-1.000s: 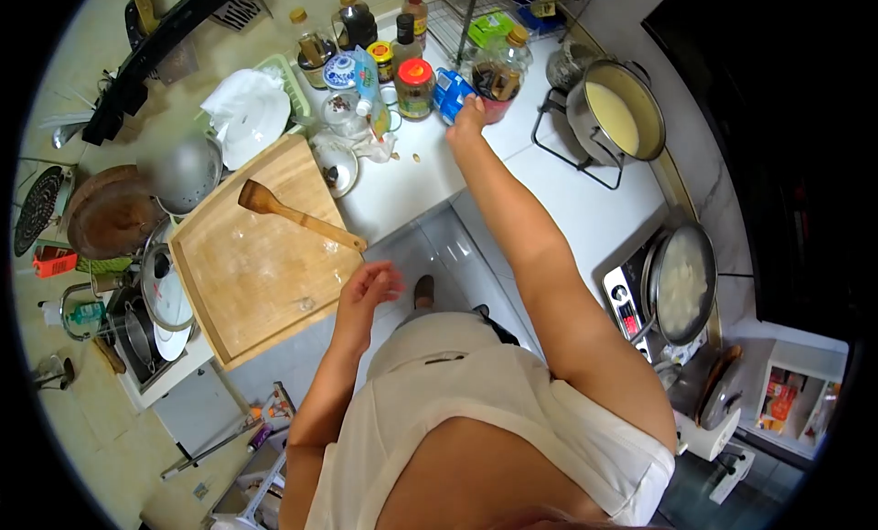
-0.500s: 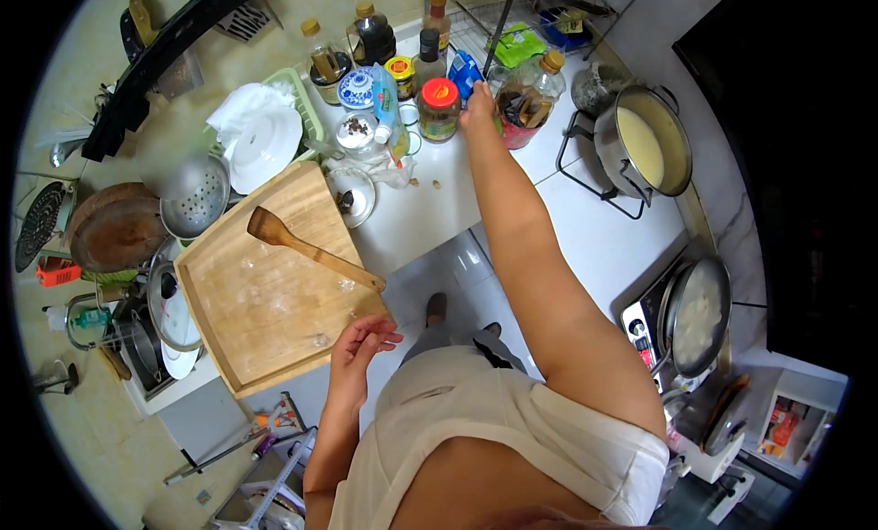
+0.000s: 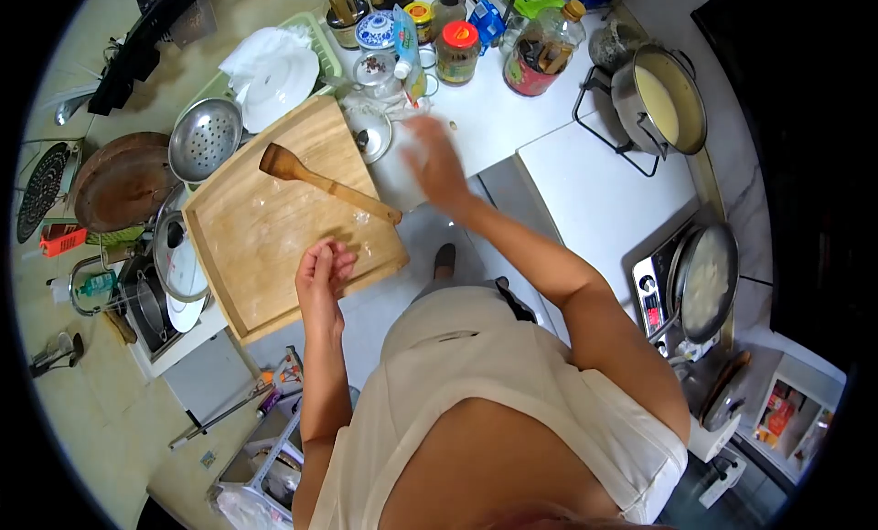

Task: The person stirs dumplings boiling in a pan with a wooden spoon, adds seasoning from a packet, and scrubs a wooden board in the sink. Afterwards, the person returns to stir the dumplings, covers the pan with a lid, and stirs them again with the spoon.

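My left hand (image 3: 322, 272) is over the front right part of the wooden board (image 3: 265, 237), its fingers loosely curled with nothing visible in them. Blurred by motion, my right hand (image 3: 437, 164) hovers above the counter edge with its fingers apart, just right of a small glass lid (image 3: 373, 137). A wooden spatula (image 3: 329, 184) lies across the board. The blue packet (image 3: 487, 22) stands at the back of the counter, left of a large glass jar (image 3: 542, 54), and no hand touches it. A red-lidded jar (image 3: 457, 54) is nearby.
White plates (image 3: 279, 86) and a metal colander (image 3: 206, 141) are at the left back. On the right stand a pot of pale liquid (image 3: 663, 100) on a black stand and a covered pan (image 3: 709, 283) on a cooker. Bottles line the back.
My right hand has let go of the blue packet and come back towards my body. My left hand has moved left, over the board. The view has shifted.
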Demonstrator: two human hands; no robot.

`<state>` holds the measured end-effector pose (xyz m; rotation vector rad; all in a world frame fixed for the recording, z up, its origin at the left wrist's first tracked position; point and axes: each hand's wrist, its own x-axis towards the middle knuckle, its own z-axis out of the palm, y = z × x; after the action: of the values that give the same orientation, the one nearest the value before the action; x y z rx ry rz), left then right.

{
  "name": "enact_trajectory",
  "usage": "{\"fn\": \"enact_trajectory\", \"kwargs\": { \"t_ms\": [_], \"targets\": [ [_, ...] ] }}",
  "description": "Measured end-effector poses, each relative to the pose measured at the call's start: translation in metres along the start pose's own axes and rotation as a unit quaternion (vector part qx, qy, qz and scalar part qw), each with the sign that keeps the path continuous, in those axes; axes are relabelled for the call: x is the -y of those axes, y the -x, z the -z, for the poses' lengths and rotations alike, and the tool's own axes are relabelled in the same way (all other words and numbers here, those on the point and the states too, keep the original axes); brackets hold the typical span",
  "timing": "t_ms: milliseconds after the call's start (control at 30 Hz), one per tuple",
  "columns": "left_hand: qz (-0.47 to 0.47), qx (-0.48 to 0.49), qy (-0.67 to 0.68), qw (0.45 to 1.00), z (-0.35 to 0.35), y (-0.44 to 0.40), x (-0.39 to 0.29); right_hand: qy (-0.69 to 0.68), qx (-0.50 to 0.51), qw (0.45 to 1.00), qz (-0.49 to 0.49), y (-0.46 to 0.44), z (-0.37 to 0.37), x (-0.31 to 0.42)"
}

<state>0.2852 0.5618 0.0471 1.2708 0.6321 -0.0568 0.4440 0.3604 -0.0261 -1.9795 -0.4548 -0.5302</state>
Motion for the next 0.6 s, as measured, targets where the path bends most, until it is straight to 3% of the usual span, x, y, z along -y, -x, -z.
{"fn": "enact_trajectory", "kwargs": {
  "t_ms": [33, 133, 233, 333, 433, 533, 600],
  "targets": [
    [0.001, -0.005, 0.006, 1.0, 0.001, -0.004, 0.0, 0.02, 0.109, 0.994, 0.008, 0.009, 0.008, 0.034],
    [-0.003, -0.004, 0.027, 1.0, -0.003, -0.011, 0.0, 0.172, 0.276, 0.945, 0.029, 0.025, 0.007, 0.077],
    [-0.016, 0.022, 0.033, 0.999, -0.013, -0.013, 0.002, 0.226, 0.346, 0.91, -0.01, 0.037, -0.008, 0.075],
    [-0.028, 0.043, 0.03, 0.998, -0.02, -0.012, 0.007, 0.237, 0.267, 0.933, 0.04, 0.049, -0.028, 0.062],
    [-0.05, 0.038, 0.016, 0.998, -0.033, -0.004, 0.009, 0.152, 0.12, 0.977, 0.088, 0.05, -0.032, 0.06],
    [-0.107, 0.027, -0.035, 0.993, -0.041, -0.003, 0.008, 0.187, 0.092, 0.973, 0.098, 0.051, 0.021, 0.067],
    [-0.145, 0.043, -0.039, 0.988, -0.051, 0.003, 0.007, 0.189, 0.101, 0.977, 0.002, 0.046, 0.096, 0.099]
  ]
}}
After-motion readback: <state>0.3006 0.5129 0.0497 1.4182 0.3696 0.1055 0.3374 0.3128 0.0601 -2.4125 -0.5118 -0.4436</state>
